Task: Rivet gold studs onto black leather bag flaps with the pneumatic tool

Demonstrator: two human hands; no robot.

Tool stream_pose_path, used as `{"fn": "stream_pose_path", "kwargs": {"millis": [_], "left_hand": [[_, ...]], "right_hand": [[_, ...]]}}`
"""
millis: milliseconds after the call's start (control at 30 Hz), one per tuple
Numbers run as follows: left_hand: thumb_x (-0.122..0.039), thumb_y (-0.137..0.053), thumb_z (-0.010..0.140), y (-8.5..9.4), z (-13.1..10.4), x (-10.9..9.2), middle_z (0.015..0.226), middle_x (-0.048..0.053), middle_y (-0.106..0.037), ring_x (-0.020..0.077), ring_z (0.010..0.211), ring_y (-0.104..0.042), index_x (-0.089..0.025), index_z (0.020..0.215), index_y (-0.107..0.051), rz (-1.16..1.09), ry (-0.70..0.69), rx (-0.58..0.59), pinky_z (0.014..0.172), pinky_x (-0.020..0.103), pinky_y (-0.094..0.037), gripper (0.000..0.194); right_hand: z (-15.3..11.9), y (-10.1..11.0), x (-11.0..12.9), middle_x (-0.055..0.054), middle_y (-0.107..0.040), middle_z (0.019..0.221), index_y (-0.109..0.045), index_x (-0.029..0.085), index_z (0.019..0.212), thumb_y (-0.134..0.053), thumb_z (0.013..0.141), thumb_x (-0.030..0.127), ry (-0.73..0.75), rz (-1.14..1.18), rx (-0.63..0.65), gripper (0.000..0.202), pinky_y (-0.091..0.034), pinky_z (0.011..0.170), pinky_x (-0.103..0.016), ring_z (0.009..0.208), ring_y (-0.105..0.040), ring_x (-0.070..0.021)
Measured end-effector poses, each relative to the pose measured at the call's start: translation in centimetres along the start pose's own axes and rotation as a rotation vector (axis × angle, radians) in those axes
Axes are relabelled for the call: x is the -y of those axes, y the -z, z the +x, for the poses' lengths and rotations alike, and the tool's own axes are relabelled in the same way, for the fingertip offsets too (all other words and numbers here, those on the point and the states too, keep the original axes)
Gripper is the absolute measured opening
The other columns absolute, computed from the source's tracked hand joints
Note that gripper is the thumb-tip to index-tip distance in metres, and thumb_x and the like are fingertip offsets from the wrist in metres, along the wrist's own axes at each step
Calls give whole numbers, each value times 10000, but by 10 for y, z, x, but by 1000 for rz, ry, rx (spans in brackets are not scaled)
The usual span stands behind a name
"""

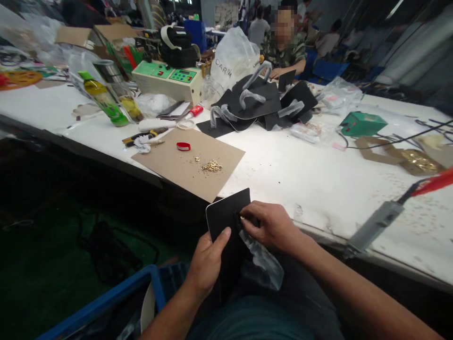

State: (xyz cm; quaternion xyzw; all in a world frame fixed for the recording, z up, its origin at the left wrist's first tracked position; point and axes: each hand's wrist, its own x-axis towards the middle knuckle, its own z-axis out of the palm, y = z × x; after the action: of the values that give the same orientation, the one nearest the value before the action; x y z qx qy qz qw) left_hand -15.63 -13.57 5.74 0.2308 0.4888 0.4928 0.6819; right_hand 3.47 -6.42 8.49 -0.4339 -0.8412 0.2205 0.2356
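A flat black panel point(226, 210) with rounded corners is tilted upright over my lap, just off the table's front edge. My left hand point(208, 262) grips its left side, thumb on the face and fingers behind. Attached to the panel is a handle wrapped in clear plastic point(264, 262), hanging down to the right. At the upper end of this handle, my right hand point(267, 224) has its fingers pinched together against the panel's face. Whatever lies between those fingertips is too small to make out.
On the white table point(283, 174), a brown board point(170, 165) carries small gold metal rings point(212, 165) and a red band point(183, 146). Behind lie stacked black panels point(253, 99). A grey-handled tool point(375, 226) juts over the right edge; a blue crate point(116, 297) stands lower left. Another person sits opposite.
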Motion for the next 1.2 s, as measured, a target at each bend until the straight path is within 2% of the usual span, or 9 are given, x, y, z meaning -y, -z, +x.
{"fn": "stream_pose_path", "kwargs": {"millis": [200, 300, 400, 500, 667, 767, 933, 1067, 1200], "left_hand": [[-416, -814, 874, -24, -16, 18, 1213, 124, -799, 302, 1101, -764, -153, 1280, -760, -54, -9, 18, 1069, 437, -563, 486], [-409, -832, 855, -36, -22, 25, 1185, 133, -806, 309, 1079, -771, -148, 1284, -759, -90, 13, 24, 1058, 455, -571, 507], [-415, -850, 831, -47, -27, 30, 1137, 148, -815, 329, 1067, -773, -131, 1304, -747, -91, 27, 27, 1031, 475, -586, 562], [-419, -821, 865, -53, -30, 35, 1178, 147, -805, 328, 1097, -764, -141, 1335, -728, -53, 11, 56, 1044, 473, -577, 554], [-468, -746, 933, -58, -35, 36, 1276, 118, -776, 316, 1197, -721, -164, 1333, -729, 205, -110, 87, 1104, 429, -530, 503], [-506, -714, 948, -61, -38, 34, 1290, 106, -770, 325, 1241, -694, -172, 1325, -735, 394, -168, 67, 1098, 402, -521, 505], [-517, -669, 971, -68, -42, 35, 1304, 85, -764, 309, 1249, -684, -196, 1304, -748, 554, -229, 67, 1118, 364, -487, 469], [-493, -714, 938, -73, -43, 36, 1284, 86, -770, 316, 1256, -675, -201, 1233, -787, 579, -283, 49, 1125, 348, -473, 421], [-493, -669, 967, -74, -41, 38, 1310, 81, -759, 325, 1295, -654, -227, 1289, -760, 667, -322, 63, 1157, 383, -459, 428]], "right_hand": [[-37, -17, -4, -35, -749, 968, -799, 246, 1115, -729, 960, 194, -85, 358, -313, 178, -539, 787, -289, 873, -702, -168], [-55, -18, -6, -20, -732, 940, -805, 273, 1136, -724, 961, 166, -106, 430, -398, 221, -536, 803, -299, 874, -684, -167], [-69, -11, -6, -8, -732, 935, -796, 288, 1162, -701, 969, 149, -114, 421, -418, 257, -534, 818, -307, 877, -680, -166], [-80, 2, -3, -3, -751, 953, -759, 265, 1215, -726, 941, 142, -168, 382, -437, 302, -542, 830, -306, 875, -702, -165], [-91, 21, 1, 4, -744, 868, -751, 219, 971, -757, 893, 140, -174, 291, -441, 110, -527, 732, -277, 778, -697, -155], [-93, 27, 2, -11, -750, 857, -754, 221, 937, -728, 903, 141, -136, 272, -440, 91, -536, 733, -289, 781, -706, -166], [-96, 32, 3, -33, -770, 914, -769, 233, 966, -689, 925, 136, -102, 291, -458, 132, -566, 762, -309, 830, -724, -180], [-98, 31, 3, -31, -774, 928, -778, 235, 980, -691, 943, 144, -108, 309, -470, 131, -563, 767, -298, 845, -726, -174], [-100, 27, 1, -19, -780, 917, -771, 232, 983, -758, 918, 184, -190, 302, -546, 81, -555, 781, -294, 837, -727, -178]]}}
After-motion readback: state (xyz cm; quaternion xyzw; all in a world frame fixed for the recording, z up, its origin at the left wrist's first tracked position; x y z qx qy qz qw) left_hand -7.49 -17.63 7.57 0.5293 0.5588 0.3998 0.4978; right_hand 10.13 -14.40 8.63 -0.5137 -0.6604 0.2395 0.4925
